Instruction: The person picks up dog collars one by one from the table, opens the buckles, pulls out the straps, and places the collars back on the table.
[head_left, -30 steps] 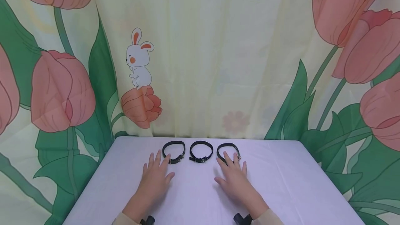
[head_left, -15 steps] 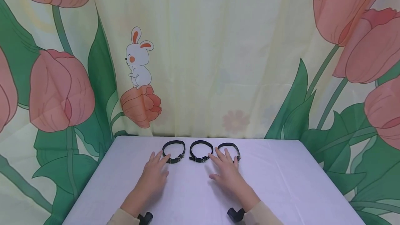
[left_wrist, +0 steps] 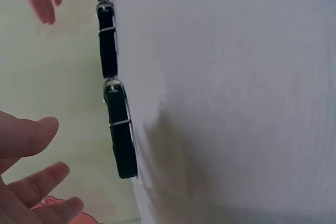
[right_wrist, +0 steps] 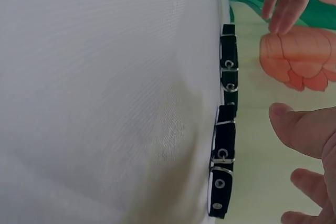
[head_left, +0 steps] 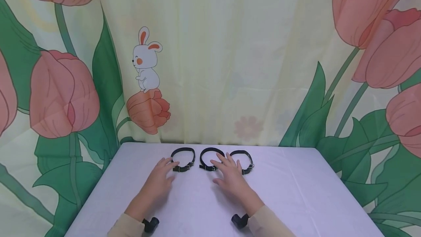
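Three black buckled collars lie in a row near the table's far edge, each closed into a loop: a left collar (head_left: 183, 149), a middle collar (head_left: 211, 149) and a right collar (head_left: 241, 152). My left hand (head_left: 157, 183) hovers with fingers spread, its fingertips overlapping the near-left side of the left collar in the head view. The right hand (head_left: 232, 177) has its fingers extended over the gap between the middle and right collars, hiding part of both. Neither hand grips anything. Silver buckles show on two collars (left_wrist: 122, 135) in the left wrist view; metal eyelets show on a collar (right_wrist: 223, 161) in the right wrist view.
A white cloth (head_left: 200, 207) covers the table. Behind it hangs a pale curtain (head_left: 210, 65) printed with tulips and a rabbit (head_left: 147, 65). Black wrist cameras (head_left: 151, 225) sit on both forearms, beside beige sleeves.
My right hand has moved left, from over the right collar to between it and the middle one. The left hand has drawn slightly left and back. The collars stay in place.
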`<state>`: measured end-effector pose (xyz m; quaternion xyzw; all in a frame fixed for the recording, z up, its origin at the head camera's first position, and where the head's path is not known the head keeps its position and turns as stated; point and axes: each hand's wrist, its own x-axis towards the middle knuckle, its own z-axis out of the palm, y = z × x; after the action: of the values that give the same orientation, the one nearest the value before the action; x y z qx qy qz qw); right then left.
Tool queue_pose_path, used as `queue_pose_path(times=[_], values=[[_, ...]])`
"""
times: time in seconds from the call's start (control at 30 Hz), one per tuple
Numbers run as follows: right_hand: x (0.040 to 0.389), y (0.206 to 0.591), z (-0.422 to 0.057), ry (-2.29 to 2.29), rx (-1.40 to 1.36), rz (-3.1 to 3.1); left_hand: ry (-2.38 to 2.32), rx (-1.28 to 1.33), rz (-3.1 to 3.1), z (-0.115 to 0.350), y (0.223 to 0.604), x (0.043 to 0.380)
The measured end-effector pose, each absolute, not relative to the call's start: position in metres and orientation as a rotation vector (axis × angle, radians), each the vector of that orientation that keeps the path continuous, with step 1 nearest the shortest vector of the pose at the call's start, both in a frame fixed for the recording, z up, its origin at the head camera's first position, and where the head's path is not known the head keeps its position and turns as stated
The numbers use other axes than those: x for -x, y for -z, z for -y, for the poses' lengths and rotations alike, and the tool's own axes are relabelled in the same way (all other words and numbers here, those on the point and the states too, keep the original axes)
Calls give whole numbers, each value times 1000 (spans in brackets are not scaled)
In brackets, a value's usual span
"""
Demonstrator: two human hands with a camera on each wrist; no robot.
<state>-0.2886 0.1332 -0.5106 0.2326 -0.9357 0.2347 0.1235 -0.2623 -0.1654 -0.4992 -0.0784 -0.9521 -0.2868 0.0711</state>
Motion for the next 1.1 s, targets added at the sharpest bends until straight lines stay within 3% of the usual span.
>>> queue_pose_path(times=[0.53, 1.1], values=[[301, 509, -112, -740, -713, 2726, 957, 237, 2869, 174, 495, 281], [315, 506, -86, -643, -783, 2783, 892, 421, 2793, 175, 493, 302]])
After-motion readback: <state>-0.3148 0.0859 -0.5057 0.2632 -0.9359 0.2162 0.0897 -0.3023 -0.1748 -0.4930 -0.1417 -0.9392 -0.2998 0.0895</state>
